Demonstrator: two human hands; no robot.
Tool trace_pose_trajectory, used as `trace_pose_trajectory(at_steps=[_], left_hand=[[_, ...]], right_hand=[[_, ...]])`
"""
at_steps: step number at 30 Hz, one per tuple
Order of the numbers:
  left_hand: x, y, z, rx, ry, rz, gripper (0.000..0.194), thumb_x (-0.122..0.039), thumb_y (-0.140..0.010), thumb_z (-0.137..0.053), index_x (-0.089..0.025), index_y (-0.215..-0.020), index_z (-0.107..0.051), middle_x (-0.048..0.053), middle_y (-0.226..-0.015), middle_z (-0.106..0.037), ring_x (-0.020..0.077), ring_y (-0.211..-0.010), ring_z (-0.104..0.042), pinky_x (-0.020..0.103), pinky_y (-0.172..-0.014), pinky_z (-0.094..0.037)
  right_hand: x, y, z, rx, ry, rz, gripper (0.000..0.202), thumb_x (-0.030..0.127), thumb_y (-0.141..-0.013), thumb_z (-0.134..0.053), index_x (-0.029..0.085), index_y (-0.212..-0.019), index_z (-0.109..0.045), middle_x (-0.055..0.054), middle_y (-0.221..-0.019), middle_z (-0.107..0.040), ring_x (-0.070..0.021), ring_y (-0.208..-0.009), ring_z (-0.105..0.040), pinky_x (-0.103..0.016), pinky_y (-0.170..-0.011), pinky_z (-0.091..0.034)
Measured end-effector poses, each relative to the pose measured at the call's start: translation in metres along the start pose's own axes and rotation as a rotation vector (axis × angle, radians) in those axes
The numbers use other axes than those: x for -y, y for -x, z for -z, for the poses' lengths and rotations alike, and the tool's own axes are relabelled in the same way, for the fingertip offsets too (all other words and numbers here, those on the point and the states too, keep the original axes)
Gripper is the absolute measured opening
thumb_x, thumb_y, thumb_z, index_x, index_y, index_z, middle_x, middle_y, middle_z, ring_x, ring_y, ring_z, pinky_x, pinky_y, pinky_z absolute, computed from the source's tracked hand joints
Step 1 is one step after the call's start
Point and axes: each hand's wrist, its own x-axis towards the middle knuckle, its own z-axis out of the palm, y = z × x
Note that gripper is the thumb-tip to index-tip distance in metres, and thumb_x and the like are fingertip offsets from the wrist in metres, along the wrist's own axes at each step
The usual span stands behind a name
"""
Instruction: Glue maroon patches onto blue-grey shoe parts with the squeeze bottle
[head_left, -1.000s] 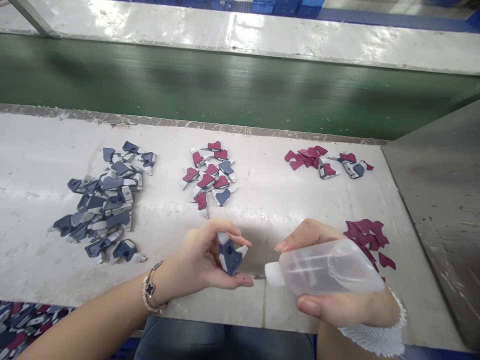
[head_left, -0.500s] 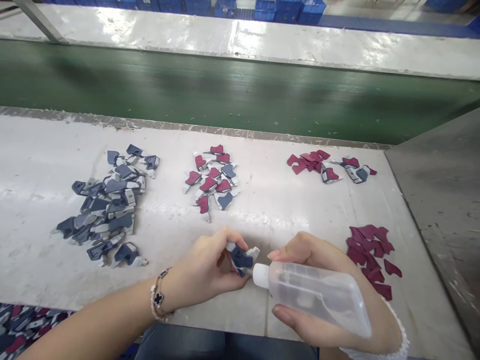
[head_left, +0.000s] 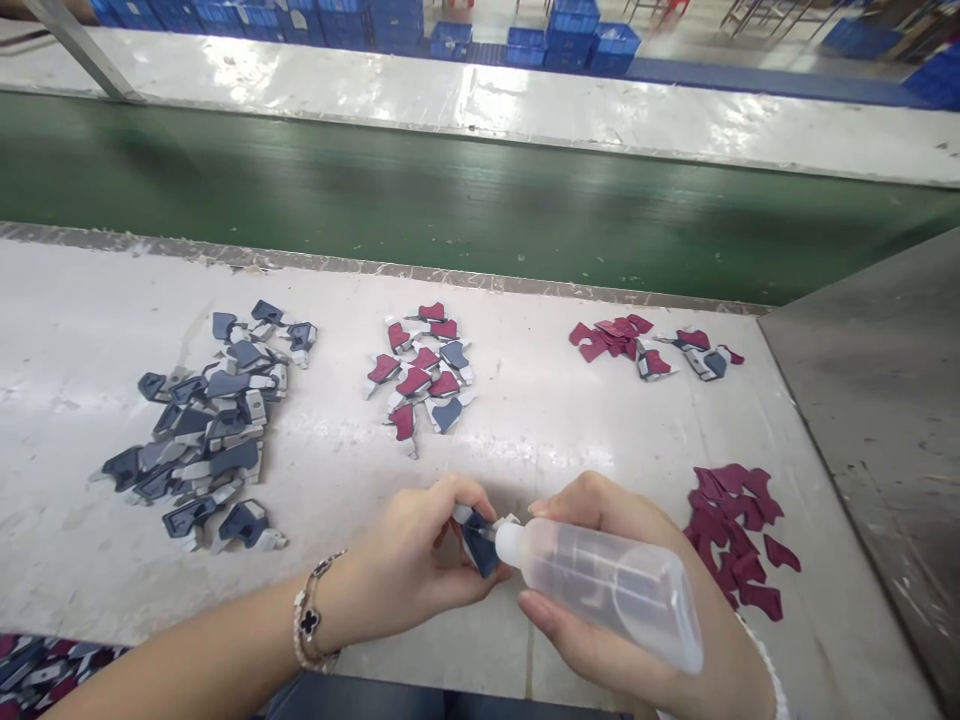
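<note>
My left hand [head_left: 409,555] pinches a dark blue and grey plastic part [head_left: 478,545] between thumb and fingers, its recessed face turned up. Wrapped round a clear squeeze bottle [head_left: 615,585] with a white cap is my right hand [head_left: 600,640]. The bottle lies tilted, its nozzle end at the face of the part; whether the tip touches cannot be made out. Ahead of my hands sits a cluster of similar parts [head_left: 414,380], most topped with maroon pieces. Further left is a larger pile of blue and grey parts [head_left: 225,430].
Loose maroon pieces [head_left: 739,520] lie right of my right hand, with another small maroon heap [head_left: 611,338] and a few parts [head_left: 705,355] behind. A green conveyor belt [head_left: 450,200] runs beyond the white table [head_left: 540,430]. A metal panel [head_left: 885,400] stands at the right.
The bottle has moved left, bringing its nozzle over the face of the part. The part has turned slightly in my left hand. The view has tipped up a little.
</note>
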Motion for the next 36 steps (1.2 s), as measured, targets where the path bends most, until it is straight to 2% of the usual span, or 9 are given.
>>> trace_pose_trajectory(at_steps=[8, 11, 15, 19, 24, 29, 36], left_hand=[[0.000, 0.000, 0.001, -0.013, -0.033, 0.015, 0.031, -0.041, -0.089, -0.066, -0.021, -0.105, -0.048, 0.001, -0.078, -0.065, 0.0113, -0.055, -0.052, 0.022, -0.050, -0.037], [-0.001, -0.001, 0.001, -0.019, -0.036, 0.015, 0.030, -0.040, -0.089, -0.065, -0.021, -0.104, -0.048, 0.001, -0.079, -0.065, 0.0120, -0.057, -0.053, 0.023, -0.052, -0.038], [0.001, -0.002, 0.001, -0.054, -0.061, 0.027, 0.033, -0.041, -0.086, -0.069, -0.020, -0.104, -0.051, 0.004, -0.085, -0.066, 0.0124, -0.059, -0.053, 0.023, -0.051, -0.037], [0.004, 0.000, 0.000, -0.060, -0.075, 0.034, 0.033, -0.041, -0.086, -0.068, -0.020, -0.105, -0.051, 0.006, -0.094, -0.066, 0.0137, -0.064, -0.056, 0.022, -0.052, -0.038], [0.005, 0.000, 0.000, -0.061, -0.060, 0.042, 0.033, -0.036, -0.084, -0.071, -0.020, -0.106, -0.052, 0.005, -0.092, -0.065, 0.0122, -0.062, -0.055, 0.022, -0.052, -0.039], [0.002, -0.002, 0.001, -0.055, -0.021, 0.028, 0.032, -0.037, -0.086, -0.069, -0.020, -0.105, -0.050, 0.001, -0.078, -0.063, 0.0107, -0.056, -0.053, 0.021, -0.052, -0.040], [0.010, 0.001, -0.001, -0.054, -0.040, 0.050, 0.034, -0.032, -0.083, -0.073, -0.020, -0.106, -0.051, 0.003, -0.088, -0.063, 0.0096, -0.056, -0.050, 0.021, -0.050, -0.037]], right_hand=[[0.012, -0.004, 0.003, -0.020, 0.127, 0.015, 0.019, 0.021, -0.078, -0.069, 0.021, -0.088, -0.053, 0.006, -0.064, -0.058, -0.0087, -0.049, -0.054, -0.022, -0.046, -0.041], [0.013, -0.002, 0.003, -0.039, 0.150, 0.018, 0.017, 0.025, -0.081, -0.068, 0.022, -0.089, -0.054, 0.006, -0.063, -0.056, -0.0085, -0.047, -0.053, -0.022, -0.045, -0.041], [0.013, -0.002, 0.001, -0.038, 0.167, 0.034, 0.019, 0.023, -0.077, -0.068, 0.021, -0.088, -0.053, 0.007, -0.062, -0.056, -0.0086, -0.045, -0.053, -0.022, -0.044, -0.040], [0.012, -0.004, -0.001, -0.080, 0.164, 0.025, 0.023, 0.029, -0.076, -0.070, 0.022, -0.090, -0.054, 0.006, -0.061, -0.059, -0.0114, -0.046, -0.057, -0.024, -0.043, -0.042], [0.014, -0.004, -0.002, -0.042, 0.159, 0.040, 0.020, 0.020, -0.075, -0.069, 0.021, -0.088, -0.055, 0.006, -0.065, -0.059, -0.0087, -0.049, -0.056, -0.022, -0.046, -0.042], [0.014, -0.003, -0.001, -0.053, 0.127, 0.016, 0.018, 0.024, -0.081, -0.068, 0.023, -0.088, -0.052, 0.006, -0.064, -0.056, -0.0086, -0.047, -0.052, -0.022, -0.043, -0.041], [0.016, -0.005, -0.003, -0.022, 0.171, 0.055, 0.022, 0.020, -0.076, -0.069, 0.020, -0.083, -0.049, 0.007, -0.067, -0.059, -0.0067, -0.051, -0.056, -0.019, -0.050, -0.042]])
